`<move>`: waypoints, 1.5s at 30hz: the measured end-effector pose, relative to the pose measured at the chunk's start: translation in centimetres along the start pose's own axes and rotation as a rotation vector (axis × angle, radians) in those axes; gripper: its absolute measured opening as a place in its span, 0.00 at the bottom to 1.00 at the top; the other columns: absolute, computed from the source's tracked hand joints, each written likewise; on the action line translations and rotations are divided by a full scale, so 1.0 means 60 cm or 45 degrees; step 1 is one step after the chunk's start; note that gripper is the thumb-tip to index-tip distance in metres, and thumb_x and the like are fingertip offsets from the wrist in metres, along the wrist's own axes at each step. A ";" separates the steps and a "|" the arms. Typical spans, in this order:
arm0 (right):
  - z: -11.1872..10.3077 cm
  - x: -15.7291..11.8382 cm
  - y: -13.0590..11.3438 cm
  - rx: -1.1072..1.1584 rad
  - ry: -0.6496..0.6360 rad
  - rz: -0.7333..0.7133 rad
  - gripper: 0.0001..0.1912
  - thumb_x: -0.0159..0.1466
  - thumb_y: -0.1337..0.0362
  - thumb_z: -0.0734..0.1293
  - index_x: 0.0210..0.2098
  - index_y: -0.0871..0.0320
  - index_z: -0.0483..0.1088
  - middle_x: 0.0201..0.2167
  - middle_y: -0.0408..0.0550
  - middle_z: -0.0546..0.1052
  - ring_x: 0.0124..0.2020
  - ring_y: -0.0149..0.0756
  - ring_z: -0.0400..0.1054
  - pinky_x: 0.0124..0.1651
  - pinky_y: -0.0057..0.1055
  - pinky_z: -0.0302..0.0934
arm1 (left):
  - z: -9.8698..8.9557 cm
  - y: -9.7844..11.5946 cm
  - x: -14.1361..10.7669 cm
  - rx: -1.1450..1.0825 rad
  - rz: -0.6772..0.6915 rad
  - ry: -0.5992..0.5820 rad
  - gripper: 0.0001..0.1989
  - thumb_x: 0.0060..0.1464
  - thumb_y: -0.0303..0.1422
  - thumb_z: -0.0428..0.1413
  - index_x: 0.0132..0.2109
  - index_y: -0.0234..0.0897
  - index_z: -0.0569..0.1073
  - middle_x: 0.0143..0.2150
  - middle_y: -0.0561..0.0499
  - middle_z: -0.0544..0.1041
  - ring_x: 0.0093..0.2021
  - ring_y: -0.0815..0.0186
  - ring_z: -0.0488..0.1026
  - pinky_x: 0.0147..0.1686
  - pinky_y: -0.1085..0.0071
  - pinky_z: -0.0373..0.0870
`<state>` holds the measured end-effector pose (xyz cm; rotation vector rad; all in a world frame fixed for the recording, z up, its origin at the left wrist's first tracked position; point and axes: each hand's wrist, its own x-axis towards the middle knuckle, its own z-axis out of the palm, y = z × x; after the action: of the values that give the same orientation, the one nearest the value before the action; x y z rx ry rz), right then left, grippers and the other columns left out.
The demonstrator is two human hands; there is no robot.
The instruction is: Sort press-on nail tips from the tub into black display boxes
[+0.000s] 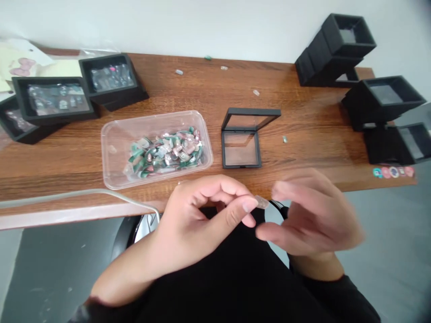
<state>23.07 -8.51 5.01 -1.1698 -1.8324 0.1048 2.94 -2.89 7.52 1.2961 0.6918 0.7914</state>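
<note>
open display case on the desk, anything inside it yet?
No. The open display case shows only its clear film over the wood; the small stone is pinched in the left hand, near the right hand.

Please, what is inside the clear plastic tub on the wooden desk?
The clear plastic tub holds a heap of small pieces, green, pink and pale, piled toward its right half. The left part looks bare. What lies under the heap is covered, so it cannot be seen.

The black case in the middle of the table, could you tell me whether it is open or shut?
Open. The case lies on the table with its lid raised behind the base, and nothing shows inside.
</note>
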 end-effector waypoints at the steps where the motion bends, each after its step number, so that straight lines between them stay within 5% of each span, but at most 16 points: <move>1: 0.005 0.010 -0.005 0.009 0.034 -0.087 0.16 0.66 0.59 0.74 0.51 0.55 0.73 0.30 0.42 0.78 0.32 0.34 0.72 0.34 0.35 0.70 | 0.003 -0.002 0.001 0.005 -0.005 -0.007 0.04 0.62 0.29 0.63 0.37 0.37 0.80 0.28 0.56 0.82 0.26 0.77 0.77 0.29 0.86 0.73; 5: 0.021 0.034 -0.010 0.134 0.082 -0.121 0.16 0.61 0.72 0.76 0.48 0.60 0.76 0.33 0.44 0.81 0.35 0.33 0.75 0.38 0.32 0.74 | 0.006 -0.010 0.002 -0.044 -0.035 0.018 0.04 0.60 0.28 0.65 0.36 0.39 0.81 0.28 0.58 0.80 0.27 0.80 0.74 0.29 0.88 0.70; 16: 0.019 0.019 0.000 -0.008 -0.042 0.076 0.13 0.64 0.75 0.73 0.45 0.55 0.77 0.39 0.43 0.85 0.37 0.33 0.80 0.43 0.31 0.77 | 0.001 -0.045 0.022 -0.074 0.026 0.107 0.02 0.60 0.30 0.65 0.37 0.38 0.82 0.26 0.55 0.81 0.25 0.74 0.77 0.30 0.81 0.75; 21: 0.018 0.017 0.023 -0.018 -0.120 0.302 0.10 0.64 0.72 0.73 0.40 0.49 0.78 0.37 0.40 0.85 0.35 0.36 0.81 0.41 0.34 0.77 | 0.007 -0.060 0.030 0.239 0.344 0.244 0.02 0.62 0.30 0.64 0.42 0.36 0.80 0.32 0.53 0.83 0.30 0.73 0.79 0.32 0.79 0.75; 25: 0.014 0.028 0.055 0.072 -0.083 0.684 0.04 0.63 0.64 0.76 0.38 0.50 0.81 0.36 0.42 0.85 0.34 0.38 0.81 0.37 0.34 0.77 | 0.001 -0.089 0.031 0.835 0.752 0.113 0.04 0.61 0.31 0.64 0.41 0.35 0.78 0.36 0.52 0.85 0.35 0.69 0.81 0.40 0.72 0.76; 28: 0.017 0.046 0.083 0.065 -0.128 0.799 0.03 0.61 0.61 0.77 0.36 0.51 0.82 0.35 0.43 0.85 0.33 0.37 0.80 0.34 0.33 0.77 | -0.005 -0.115 0.025 1.269 0.980 0.144 0.07 0.60 0.36 0.65 0.41 0.38 0.79 0.40 0.54 0.85 0.43 0.62 0.82 0.44 0.68 0.74; 34: 0.036 0.085 0.106 0.108 -0.294 0.784 0.03 0.63 0.61 0.75 0.33 0.51 0.81 0.29 0.41 0.82 0.25 0.31 0.75 0.24 0.25 0.68 | -0.005 -0.137 0.013 1.566 0.868 0.105 0.15 0.65 0.39 0.60 0.53 0.34 0.78 0.58 0.47 0.82 0.62 0.55 0.76 0.58 0.62 0.71; 42: 0.059 0.109 0.114 0.259 -0.768 0.890 0.10 0.66 0.57 0.70 0.34 0.56 0.81 0.22 0.41 0.78 0.19 0.29 0.69 0.20 0.25 0.60 | -0.010 -0.143 0.014 1.532 0.965 -0.048 0.15 0.64 0.34 0.60 0.55 0.30 0.78 0.57 0.43 0.82 0.57 0.57 0.79 0.57 0.62 0.72; 45: 0.063 0.106 0.113 0.079 -0.730 0.835 0.13 0.67 0.55 0.69 0.35 0.56 0.82 0.22 0.41 0.78 0.19 0.29 0.68 0.20 0.26 0.57 | -0.010 -0.143 0.014 1.510 0.960 -0.076 0.15 0.64 0.34 0.60 0.54 0.30 0.79 0.58 0.44 0.82 0.58 0.57 0.78 0.54 0.63 0.72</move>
<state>24.11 1.36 3.56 -1.7827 -1.8092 0.9452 3.97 -2.66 -1.06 2.7470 0.6201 0.9467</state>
